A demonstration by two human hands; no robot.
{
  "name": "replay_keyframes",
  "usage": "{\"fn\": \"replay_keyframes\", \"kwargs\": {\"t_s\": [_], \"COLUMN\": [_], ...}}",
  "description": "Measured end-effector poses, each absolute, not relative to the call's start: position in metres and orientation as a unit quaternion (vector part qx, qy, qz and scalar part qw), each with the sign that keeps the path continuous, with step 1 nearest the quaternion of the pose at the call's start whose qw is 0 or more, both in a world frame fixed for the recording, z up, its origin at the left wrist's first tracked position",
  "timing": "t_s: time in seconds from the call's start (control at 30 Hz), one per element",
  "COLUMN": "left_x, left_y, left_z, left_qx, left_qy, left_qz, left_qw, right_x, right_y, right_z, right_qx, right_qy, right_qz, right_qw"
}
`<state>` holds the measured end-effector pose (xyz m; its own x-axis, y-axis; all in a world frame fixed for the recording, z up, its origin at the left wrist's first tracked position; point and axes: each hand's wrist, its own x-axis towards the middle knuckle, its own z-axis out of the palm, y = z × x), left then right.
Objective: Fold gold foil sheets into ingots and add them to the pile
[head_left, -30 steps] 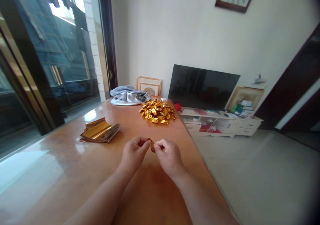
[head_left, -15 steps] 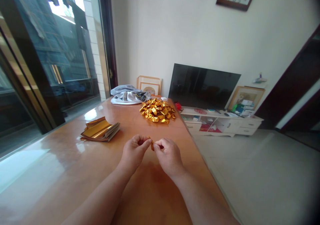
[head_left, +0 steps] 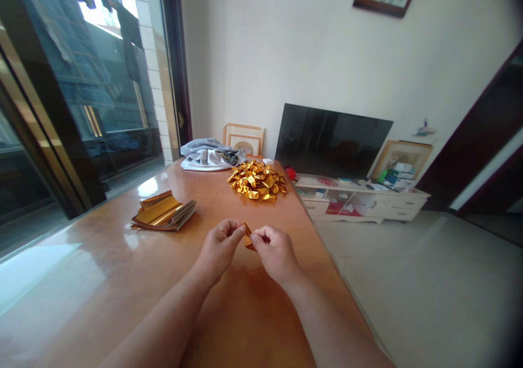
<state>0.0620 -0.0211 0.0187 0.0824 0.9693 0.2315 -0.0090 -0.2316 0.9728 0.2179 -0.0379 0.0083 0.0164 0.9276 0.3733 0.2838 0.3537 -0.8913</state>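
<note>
Both hands meet over the middle of a glossy wooden table (head_left: 102, 281). My left hand (head_left: 218, 248) and my right hand (head_left: 275, 253) each pinch one end of a small piece of gold foil paper (head_left: 248, 238), held just above the tabletop. Most of the paper is hidden between the fingertips. Farther away on the table lies a heap of folded gold foil pieces (head_left: 258, 181). A stack of flat gold foil sheets (head_left: 163, 212) rests to the left of my hands.
A grey and white bundle of cloth (head_left: 210, 155) lies at the table's far end. The table's right edge drops to a tiled floor (head_left: 425, 291). Beyond stand a television (head_left: 333, 140) on a low white cabinet (head_left: 359, 199), and glass doors on the left.
My hands have stayed in place and shifted their pinch slightly; a little more of the gold paper shows between the fingertips now.
</note>
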Motion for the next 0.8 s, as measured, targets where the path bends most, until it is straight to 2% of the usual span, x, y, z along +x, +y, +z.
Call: {"fn": "replay_keyframes", "kwargs": {"t_s": [0.37, 0.6, 0.8], "left_x": [0.054, 0.053, 0.053], "left_y": [-0.022, -0.025, -0.026], "left_z": [0.024, 0.024, 0.027], "left_qx": [0.541, 0.536, 0.534], "left_qy": [0.372, 0.351, 0.361], "left_qz": [0.529, 0.52, 0.514], "left_qw": [0.538, 0.565, 0.566], "right_x": [0.225, 0.227, 0.225], "right_y": [-0.036, -0.039, -0.041], "right_z": [0.014, 0.017, 0.022], "right_qx": [-0.413, -0.415, -0.417], "right_qy": [-0.479, -0.495, -0.518], "right_qz": [0.56, 0.579, 0.551], "right_qw": [0.535, 0.498, 0.504]}}
